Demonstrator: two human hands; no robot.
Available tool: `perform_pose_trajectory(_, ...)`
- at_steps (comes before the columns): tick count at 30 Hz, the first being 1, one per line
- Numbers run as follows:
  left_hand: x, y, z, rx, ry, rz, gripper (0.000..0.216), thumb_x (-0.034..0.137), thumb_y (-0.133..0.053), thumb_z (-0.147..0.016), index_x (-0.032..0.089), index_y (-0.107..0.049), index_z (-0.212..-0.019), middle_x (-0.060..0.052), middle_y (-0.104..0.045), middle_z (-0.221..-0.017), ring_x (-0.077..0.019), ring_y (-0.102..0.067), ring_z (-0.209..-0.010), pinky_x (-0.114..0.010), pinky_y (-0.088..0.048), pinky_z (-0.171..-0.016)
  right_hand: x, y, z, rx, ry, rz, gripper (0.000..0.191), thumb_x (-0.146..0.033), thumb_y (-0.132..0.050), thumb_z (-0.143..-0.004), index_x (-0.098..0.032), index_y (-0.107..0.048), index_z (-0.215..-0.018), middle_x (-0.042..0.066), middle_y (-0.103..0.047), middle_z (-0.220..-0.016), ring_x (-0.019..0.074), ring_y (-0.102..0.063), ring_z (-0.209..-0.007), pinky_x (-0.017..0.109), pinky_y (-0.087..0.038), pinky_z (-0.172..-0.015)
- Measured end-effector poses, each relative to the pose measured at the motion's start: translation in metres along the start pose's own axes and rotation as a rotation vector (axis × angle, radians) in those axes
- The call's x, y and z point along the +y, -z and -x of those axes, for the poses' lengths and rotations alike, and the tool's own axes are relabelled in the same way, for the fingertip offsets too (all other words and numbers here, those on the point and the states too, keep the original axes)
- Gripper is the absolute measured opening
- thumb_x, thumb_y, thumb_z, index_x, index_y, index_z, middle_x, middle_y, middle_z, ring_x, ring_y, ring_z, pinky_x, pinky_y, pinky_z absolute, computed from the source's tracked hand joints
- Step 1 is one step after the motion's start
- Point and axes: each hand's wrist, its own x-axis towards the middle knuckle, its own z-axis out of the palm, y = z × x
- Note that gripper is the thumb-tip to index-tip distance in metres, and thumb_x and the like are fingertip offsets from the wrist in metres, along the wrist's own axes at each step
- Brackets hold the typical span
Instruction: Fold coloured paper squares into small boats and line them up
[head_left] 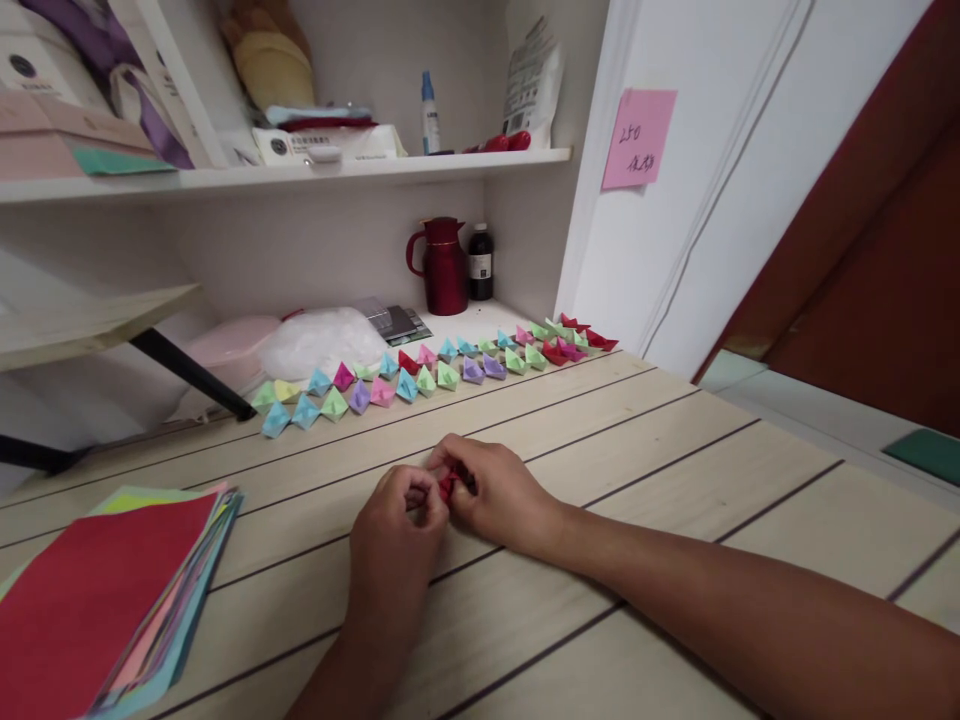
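Near the middle of the wooden table [645, 490], my left hand [401, 525] and my right hand [499, 490] meet around a small piece of folded red paper [448, 486]. Both hands pinch it between thumb and fingers. Most of the paper is hidden by the fingers, so its exact shape cannot be made out. Beyond my hands, two long rows of small folded paper boats stand along the table's far side, among them a light green boat [448, 376], a purple boat [494, 367] and a red boat [555, 352].
At the left lies a stack of coloured paper [112, 590], red sheet on top. Behind the boats are a plastic bag [322, 343], a red jug [445, 265] and a dark bottle [481, 262], under a white shelf [300, 178]. A black metal bracket [193, 373] stands at the left.
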Motion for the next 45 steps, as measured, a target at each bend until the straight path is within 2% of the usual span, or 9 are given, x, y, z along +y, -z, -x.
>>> perform_pose_trajectory(8,0.0,0.002,-0.001,0.029,0.008,-0.04,0.005,0.02,-0.057,-0.073,0.023,-0.061,-0.073,0.002,-0.069,-0.072,-0.0159,-0.065,-0.066,-0.027,-0.049,-0.066,-0.003,0.006,0.0,0.003,-0.04,0.015,0.019,-0.013,-0.055,-0.073,-0.024,-0.06,-0.086,-0.005,-0.063,-0.072,0.0109,-0.055,-0.064,0.02,-0.034,-0.057)
perform_pose_trajectory(15,-0.003,0.002,-0.001,-0.003,-0.175,-0.11,0.015,0.017,-0.052,-0.075,0.025,-0.065,-0.079,0.002,-0.072,-0.081,-0.0199,-0.066,-0.079,-0.033,-0.048,-0.076,-0.002,0.008,-0.001,0.021,-0.046,0.019,0.01,-0.014,-0.058,-0.071,-0.022,-0.057,-0.077,-0.006,-0.06,-0.067,0.0102,-0.051,-0.061,0.02,-0.031,-0.055)
perform_pose_trajectory(21,-0.006,0.005,-0.002,0.103,0.009,-0.106,0.018,0.014,-0.048,-0.076,0.025,-0.062,-0.076,0.001,-0.072,-0.08,-0.0217,-0.066,-0.08,-0.035,-0.048,-0.075,0.002,0.011,-0.005,0.036,-0.126,-0.153,0.016,-0.006,-0.058,-0.069,-0.02,-0.058,-0.076,-0.005,-0.06,-0.067,0.0096,-0.05,-0.059,0.019,-0.033,-0.054)
perform_pose_trajectory(23,-0.005,0.005,-0.003,0.115,0.016,-0.07,0.014,0.017,-0.051,-0.077,0.024,-0.062,-0.08,0.0,-0.072,-0.082,-0.0215,-0.067,-0.08,-0.035,-0.048,-0.075,0.004,0.011,-0.006,0.046,-0.135,-0.189,0.016,-0.005,-0.059,-0.069,-0.02,-0.058,-0.076,-0.005,-0.06,-0.067,0.0094,-0.049,-0.059,0.019,-0.034,-0.054)
perform_pose_trajectory(28,-0.003,0.003,-0.005,0.076,-0.019,0.023,0.014,0.033,-0.061,-0.078,0.023,-0.064,-0.087,-0.001,-0.072,-0.081,-0.0206,-0.068,-0.076,-0.034,-0.049,-0.074,0.005,0.009,-0.006,0.06,-0.147,-0.289,0.013,-0.008,-0.062,-0.07,-0.02,-0.057,-0.075,-0.006,-0.057,-0.064,0.0094,-0.048,-0.058,0.019,-0.036,-0.054)
perform_pose_trajectory(33,-0.009,0.002,-0.006,0.023,-0.13,0.006,0.007,0.024,-0.06,-0.078,0.022,-0.066,-0.081,0.001,-0.072,-0.078,-0.0181,-0.068,-0.071,-0.034,-0.049,-0.075,0.005,0.003,-0.004,0.034,-0.178,-0.398,0.012,-0.013,-0.063,-0.072,-0.02,-0.055,-0.078,-0.004,-0.06,-0.066,0.0106,-0.053,-0.06,0.02,-0.038,-0.055)
perform_pose_trajectory(36,-0.01,0.002,-0.006,0.048,-0.211,-0.045,0.009,0.019,-0.059,-0.078,0.023,-0.067,-0.081,0.001,-0.072,-0.078,-0.0183,-0.068,-0.073,-0.035,-0.047,-0.077,0.007,0.0,-0.003,0.019,-0.179,-0.415,0.012,-0.014,-0.062,-0.073,-0.02,-0.054,-0.08,-0.004,-0.061,-0.067,0.0107,-0.054,-0.059,0.02,-0.039,-0.056)
perform_pose_trajectory(39,-0.009,0.002,-0.004,0.094,-0.304,-0.15,0.009,0.015,-0.059,-0.078,0.023,-0.065,-0.077,0.001,-0.072,-0.076,-0.0195,-0.067,-0.075,-0.038,-0.045,-0.081,0.007,0.001,-0.002,0.011,-0.122,-0.35,0.011,-0.014,-0.062,-0.074,-0.021,-0.054,-0.079,-0.004,-0.059,-0.067,0.0105,-0.052,-0.06,0.02,-0.039,-0.056)
perform_pose_trajectory(45,-0.005,-0.001,-0.001,0.122,-0.423,-0.294,0.012,0.011,-0.057,-0.078,0.022,-0.062,-0.077,0.001,-0.071,-0.076,-0.0196,-0.066,-0.076,-0.04,-0.041,-0.088,0.0,0.01,0.001,0.051,0.003,0.017,0.01,-0.013,-0.062,-0.074,-0.021,-0.06,-0.079,-0.001,-0.065,-0.08,0.0139,-0.057,-0.074,0.023,-0.04,-0.065)
